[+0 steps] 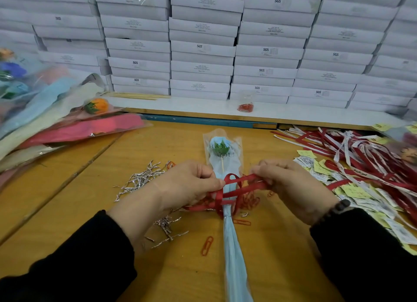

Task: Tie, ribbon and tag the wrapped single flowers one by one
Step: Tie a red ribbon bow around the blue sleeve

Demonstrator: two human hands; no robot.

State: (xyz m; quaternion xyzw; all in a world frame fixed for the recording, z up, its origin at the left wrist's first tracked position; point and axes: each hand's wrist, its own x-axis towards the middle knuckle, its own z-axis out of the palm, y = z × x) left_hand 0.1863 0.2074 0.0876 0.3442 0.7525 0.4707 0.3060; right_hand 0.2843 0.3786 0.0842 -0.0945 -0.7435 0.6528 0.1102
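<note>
Wrapped flowers (67,121) lay heaped at the far left of the wooden table (158,268), in pink, cream and blue paper, one with an orange bloom; nearer the middle a scatter of silver twist ties (144,180) rested on the wood, with more below them; the left hand (187,186) came in over these, its thumb and forefinger pinching a loop of the red ribbon (239,186); between both hands lay the single wrapped flower (222,150), blue bloom pointing away, its blue paper tail running toward the person; the ribbon crossed the wrap at its narrow neck, where a tie already cinched it; red paper clips (207,245) lay loose beside the tail; the right hand (291,184) had its fingers curled and pressed together on the ribbon's other loop, pulling it taut; further right sprawled a pile of red and white ribbons (361,153) and paper tags (320,168); stacked white boxes (203,47) filled the back.
</note>
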